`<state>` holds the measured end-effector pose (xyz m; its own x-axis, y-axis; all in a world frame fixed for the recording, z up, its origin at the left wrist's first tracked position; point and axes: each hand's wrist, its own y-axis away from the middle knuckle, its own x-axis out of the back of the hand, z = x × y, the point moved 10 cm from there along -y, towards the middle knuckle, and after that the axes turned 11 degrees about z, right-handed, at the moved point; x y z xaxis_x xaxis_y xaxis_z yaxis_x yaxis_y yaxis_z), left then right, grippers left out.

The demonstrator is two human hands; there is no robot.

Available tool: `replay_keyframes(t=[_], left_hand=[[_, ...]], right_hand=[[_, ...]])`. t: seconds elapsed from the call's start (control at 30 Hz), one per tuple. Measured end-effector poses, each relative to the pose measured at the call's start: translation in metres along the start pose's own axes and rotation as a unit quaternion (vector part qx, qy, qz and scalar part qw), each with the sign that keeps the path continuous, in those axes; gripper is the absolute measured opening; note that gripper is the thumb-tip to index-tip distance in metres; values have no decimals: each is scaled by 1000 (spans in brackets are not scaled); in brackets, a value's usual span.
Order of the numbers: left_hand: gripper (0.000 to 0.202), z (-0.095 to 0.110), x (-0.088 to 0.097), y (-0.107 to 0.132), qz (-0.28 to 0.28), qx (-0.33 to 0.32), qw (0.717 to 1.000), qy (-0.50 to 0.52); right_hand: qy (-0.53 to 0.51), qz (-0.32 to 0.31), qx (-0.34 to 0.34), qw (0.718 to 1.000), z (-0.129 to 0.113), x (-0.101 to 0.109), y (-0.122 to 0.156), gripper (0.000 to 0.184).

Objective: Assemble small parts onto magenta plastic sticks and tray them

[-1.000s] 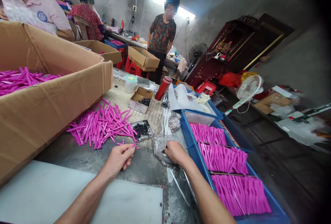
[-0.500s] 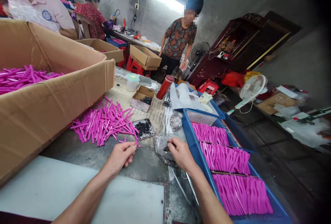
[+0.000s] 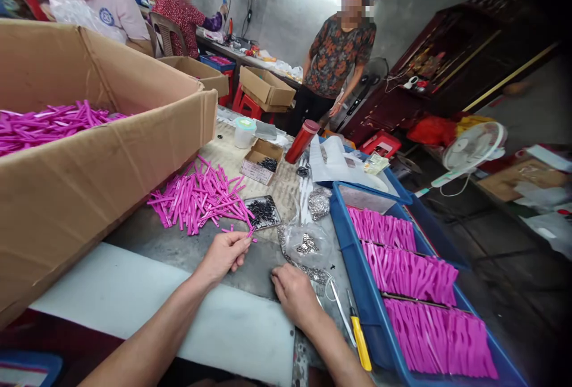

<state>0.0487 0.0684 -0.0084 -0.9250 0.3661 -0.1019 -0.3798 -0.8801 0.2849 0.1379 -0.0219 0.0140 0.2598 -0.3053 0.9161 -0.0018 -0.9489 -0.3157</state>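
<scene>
My left hand (image 3: 227, 254) is closed in a pinch on a slim magenta plastic strip (image 3: 251, 233), held just in front of the metal tray (image 3: 277, 221) of small black parts. Close by on the left lies a loose heap of the same magenta strips (image 3: 196, 196). My right hand (image 3: 292, 292) rests low over the table with its fingers curled together; anything between them is hidden. Just beyond it sits an open clear plastic bag (image 3: 328, 244) with small shiny metal pieces (image 3: 307, 245) inside.
A big cardboard box (image 3: 111, 161) of strips stands left. Along the right runs a blue crate (image 3: 373, 321) with rows of magenta strips. A yellow-handled screwdriver (image 3: 360, 339) and tweezers (image 3: 342, 315) lie beside it. A red bottle (image 3: 302, 141) stands behind; a person (image 3: 339, 59) stands farther back.
My right hand has drawn back from the bag of metal pieces, toward me. My left hand keeps its pinch on the magenta strip. The view has shifted, showing the yellow-handled screwdriver.
</scene>
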Motion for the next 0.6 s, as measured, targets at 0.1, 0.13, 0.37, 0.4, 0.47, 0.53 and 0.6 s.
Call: replay_keyframes(t=[0.1,0.13,0.37,0.4,0.47,0.53,0.6], left_hand=[[28,0,0,0,-2,0,1000,-1],[28,-1,-1,0,-3,0,1000,0],[26,-2,1,0,6,7,1000,22],[26,-2,0,0,6,8,1000,23],[26,-2,0,0,4,10,1000,22],[26,-2,0,0,3,10,1000,22],[27,-1,0,0,3,10,1000,22]], right_hand=[[-68,-9,-50,996,10,6,-1,17],[-79,-8,-68,994,14,8,-2,16],[-72,-27,-62,995,14,7,-5,15],[-68,-29,-54,996,12,5,-4,15],[-62,-32,-40,997,10,1,-3,15],[-49,-35,-28,998,8,-3,-2,14],[-26,-43,-15,999,7,-7,-1,14]])
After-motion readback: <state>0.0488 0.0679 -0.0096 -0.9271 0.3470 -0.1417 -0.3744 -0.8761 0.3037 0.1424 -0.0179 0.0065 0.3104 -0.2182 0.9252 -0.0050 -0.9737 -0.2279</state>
